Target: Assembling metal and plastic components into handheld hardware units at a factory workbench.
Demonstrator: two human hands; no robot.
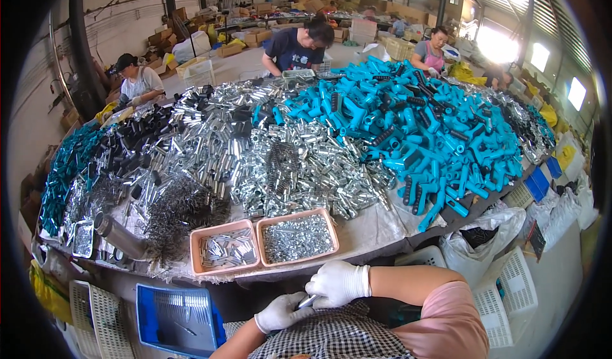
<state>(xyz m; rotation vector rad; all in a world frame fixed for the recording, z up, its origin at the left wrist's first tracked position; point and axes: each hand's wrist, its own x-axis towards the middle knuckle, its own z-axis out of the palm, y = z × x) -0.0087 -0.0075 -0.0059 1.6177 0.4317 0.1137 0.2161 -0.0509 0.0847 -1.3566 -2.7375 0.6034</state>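
My left hand (279, 312), in a white glove, is closed around one end of a small shiny metal cylinder (307, 301). Above and to its right, my right hand (338, 284), also gloved, is closed over the other end, so part of the cylinder is hidden by the fingers. Both hands are close to my checked apron (325, 337), just short of the table edge. Beyond them on the table are a pink tray of metal pins (228, 247) and a second tray of small silvery fittings (298, 236).
Heaps of turquoise tool bodies (440, 123), metal sleeves (312, 168) and wire springs (175, 215) cover the table. A steel flask (120, 236) leans at the left. A blue crate (145, 343) with metal rods is at lower left. Several co-workers sit around the table.
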